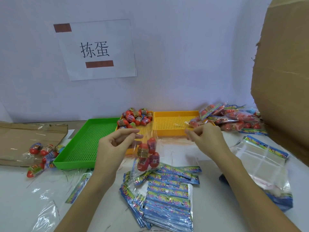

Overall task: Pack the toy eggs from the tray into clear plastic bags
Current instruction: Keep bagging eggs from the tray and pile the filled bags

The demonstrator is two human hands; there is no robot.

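Clear plastic bag [147, 156] with toy eggs [148, 154], hanging below pinching left hand [115, 144]; right hand [206, 139] pinching film strip alongside. Probably light, slippery, floppy; best gripped at top edge.

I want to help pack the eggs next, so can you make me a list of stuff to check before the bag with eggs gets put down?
1. Left hand pinches the top of the clear bag: ok.
2. Toy eggs are inside the bag, hanging below the hand: ok, about four, exact count cannot tell.
3. Bag top sealed: cannot tell, the film is too clear to see.
4. Right hand holds something: fingers are pinched together, maybe on film; cannot tell.
5. More loose eggs wait in the yellow tray: ok.
6. Empty bags lie ready on the table in front: ok.
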